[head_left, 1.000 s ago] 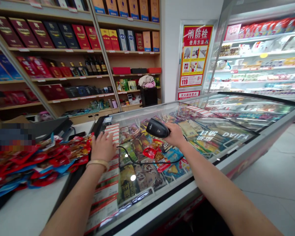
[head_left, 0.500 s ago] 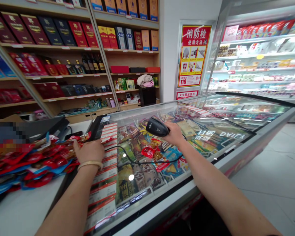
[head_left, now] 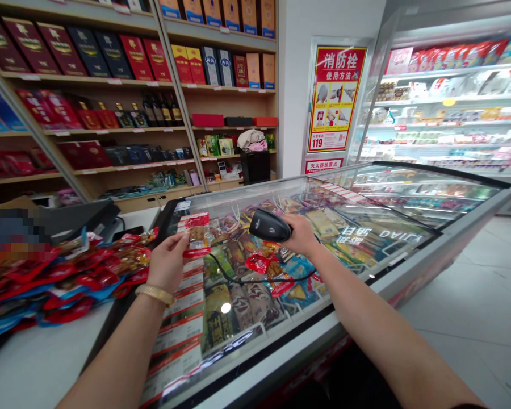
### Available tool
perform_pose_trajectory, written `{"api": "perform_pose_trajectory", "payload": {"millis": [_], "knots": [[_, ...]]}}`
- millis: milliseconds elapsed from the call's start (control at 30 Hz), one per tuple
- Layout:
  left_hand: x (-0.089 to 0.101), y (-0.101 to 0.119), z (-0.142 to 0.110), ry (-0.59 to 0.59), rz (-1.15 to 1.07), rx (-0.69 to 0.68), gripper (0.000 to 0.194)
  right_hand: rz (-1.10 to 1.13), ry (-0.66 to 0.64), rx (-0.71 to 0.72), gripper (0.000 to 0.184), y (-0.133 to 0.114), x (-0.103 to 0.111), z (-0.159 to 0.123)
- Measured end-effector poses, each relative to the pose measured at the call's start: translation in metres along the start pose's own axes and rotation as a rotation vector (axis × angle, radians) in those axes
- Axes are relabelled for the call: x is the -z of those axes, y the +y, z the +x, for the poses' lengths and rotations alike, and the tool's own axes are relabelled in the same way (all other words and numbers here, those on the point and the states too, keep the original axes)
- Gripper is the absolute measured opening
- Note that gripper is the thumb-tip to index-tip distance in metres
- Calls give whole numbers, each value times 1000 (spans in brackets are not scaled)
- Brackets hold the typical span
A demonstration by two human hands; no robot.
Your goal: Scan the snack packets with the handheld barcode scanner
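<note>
My left hand (head_left: 167, 260) is closed on the edge of a small red snack packet (head_left: 197, 234) with a clear window, held up over the left end of the glass-topped freezer. In my right hand (head_left: 300, 234) is a black barcode scanner (head_left: 269, 226), its head pointing left toward the packet. The scanner's cable (head_left: 255, 281) loops across the glass. Below the scanner, a few red snack packets (head_left: 259, 262) lie on the freezer top. To the left of my left hand, a heap of red and blue snack packets (head_left: 80, 278) covers part of the white counter (head_left: 63, 358).
The chest freezer (head_left: 366, 267) stretches away to the right, with wrapped goods under its glass. A strip of price labels (head_left: 183, 329) runs along its left end. Shelves of boxes (head_left: 106, 54) and bottles stand behind. A lit fridge (head_left: 447, 108) is at the back right.
My left hand has turned and lifted a little, and the red packet now shows upright in its fingers. My right hand and the scanner have barely shifted.
</note>
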State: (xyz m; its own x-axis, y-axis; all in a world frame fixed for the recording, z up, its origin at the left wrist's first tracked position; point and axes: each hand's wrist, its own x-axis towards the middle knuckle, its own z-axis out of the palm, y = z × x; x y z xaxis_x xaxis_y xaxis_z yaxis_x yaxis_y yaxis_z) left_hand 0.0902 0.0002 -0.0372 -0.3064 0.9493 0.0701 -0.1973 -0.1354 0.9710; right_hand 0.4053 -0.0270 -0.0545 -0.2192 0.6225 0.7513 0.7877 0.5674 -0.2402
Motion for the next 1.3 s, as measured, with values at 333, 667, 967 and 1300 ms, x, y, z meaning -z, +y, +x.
{"api": "perform_pose_trajectory", "payload": {"millis": [333, 667, 967, 1300], "knots": [[-23, 7, -25, -72, -358, 242, 22, 16, -120, 115, 27, -19, -7, -1], [-26, 5, -30, -107, -336, 223, 27, -26, -164, 52, 34, -21, -2, 1], [-23, -13, -27, -201, -61, -62, 21, -92, -116, -11, 30, -13, 4, 2], [-35, -53, -37, -744, 925, -778, 30, -467, 125, -653, 28, 29, 37, -3]]}}
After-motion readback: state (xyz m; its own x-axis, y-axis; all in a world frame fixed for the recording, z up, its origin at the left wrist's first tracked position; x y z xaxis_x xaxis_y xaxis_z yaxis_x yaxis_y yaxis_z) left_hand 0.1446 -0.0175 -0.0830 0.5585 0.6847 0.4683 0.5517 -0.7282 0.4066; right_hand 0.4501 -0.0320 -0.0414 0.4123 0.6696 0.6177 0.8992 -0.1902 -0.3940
